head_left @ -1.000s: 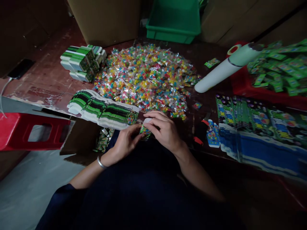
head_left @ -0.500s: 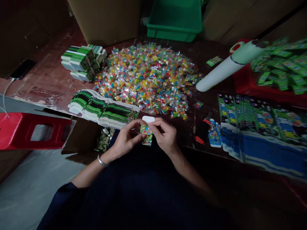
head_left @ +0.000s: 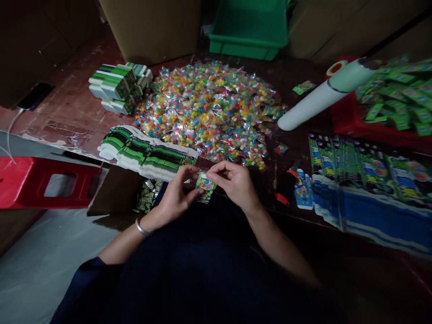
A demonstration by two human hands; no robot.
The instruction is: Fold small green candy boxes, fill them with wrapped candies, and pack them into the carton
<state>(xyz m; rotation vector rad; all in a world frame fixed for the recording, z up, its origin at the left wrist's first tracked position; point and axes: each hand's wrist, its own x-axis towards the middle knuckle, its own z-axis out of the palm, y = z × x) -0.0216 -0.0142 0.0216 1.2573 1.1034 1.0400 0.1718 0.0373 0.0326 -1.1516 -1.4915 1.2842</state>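
A small green printed candy box [head_left: 206, 185] is held in front of my body, just off the table's near edge. My left hand [head_left: 177, 193] grips its left side between thumb and fingers. At the box's top edge, my right hand [head_left: 234, 182] pinches with thumb and forefinger; the white top flap no longer stands up. Beyond my hands lies a big heap of clear bags of colourful candies [head_left: 209, 112]. A row of flat green and white cartons [head_left: 145, 153] lies along the edge by my left hand.
Below the row, an open cardboard box [head_left: 116, 191] contains small packed boxes. Bundled cartons [head_left: 116, 85] stand behind. On the right are a white roll [head_left: 310, 105], a red-handled cutter [head_left: 282, 199], blue-green printed sheets [head_left: 378, 202] and a red tray [head_left: 340, 117]. A green bin [head_left: 248, 49] stands at the back.
The white flap that stuck up from the box has been folded down. My right hand has shifted slightly right and stays at the box's top. The view has moved a little.
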